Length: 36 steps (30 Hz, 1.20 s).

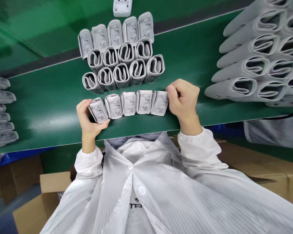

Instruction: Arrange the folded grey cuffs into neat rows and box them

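Note:
In front of me a row of several folded grey blood pressure cuffs (129,104), printed with line drawings, lies side by side on the green bench. My left hand (90,122) grips the leftmost cuff (99,110), its fingers at the outer side and the thumb along the near edge. At the other end, my right hand (185,99) is closed with thumb and curled fingers against the outer edge of the rightmost cuff (159,103). Just beyond, more folded cuffs (121,76) stand in rows, some showing their rolled ends and the far ones their printed faces.
Larger rolled grey cuffs (244,70) are stacked at the right. Folded cuffs (1,97) line the left edge of the green bench (185,61). A white plastic block (122,8) sits at the back. An open cardboard box (31,213) is below on the left.

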### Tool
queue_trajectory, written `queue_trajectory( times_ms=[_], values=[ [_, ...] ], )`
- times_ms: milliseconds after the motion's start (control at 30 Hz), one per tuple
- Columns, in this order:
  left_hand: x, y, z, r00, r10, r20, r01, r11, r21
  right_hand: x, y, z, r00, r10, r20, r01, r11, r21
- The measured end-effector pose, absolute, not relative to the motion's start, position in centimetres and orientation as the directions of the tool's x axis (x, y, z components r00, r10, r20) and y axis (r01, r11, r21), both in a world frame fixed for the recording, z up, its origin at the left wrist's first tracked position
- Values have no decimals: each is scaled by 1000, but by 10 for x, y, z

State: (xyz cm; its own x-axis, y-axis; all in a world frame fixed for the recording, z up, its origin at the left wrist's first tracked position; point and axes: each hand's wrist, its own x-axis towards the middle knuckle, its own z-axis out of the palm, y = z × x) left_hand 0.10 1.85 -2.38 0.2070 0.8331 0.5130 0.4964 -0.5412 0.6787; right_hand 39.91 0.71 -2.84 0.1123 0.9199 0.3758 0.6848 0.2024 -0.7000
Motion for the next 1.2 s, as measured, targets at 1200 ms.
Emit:
queue_trajectory(
  times_ms=[1200],
  values=[
    [-1,19,-17,250,890,381,588,-453,670,397,10,-26,79,908,411,583,292,-758]
  ],
)
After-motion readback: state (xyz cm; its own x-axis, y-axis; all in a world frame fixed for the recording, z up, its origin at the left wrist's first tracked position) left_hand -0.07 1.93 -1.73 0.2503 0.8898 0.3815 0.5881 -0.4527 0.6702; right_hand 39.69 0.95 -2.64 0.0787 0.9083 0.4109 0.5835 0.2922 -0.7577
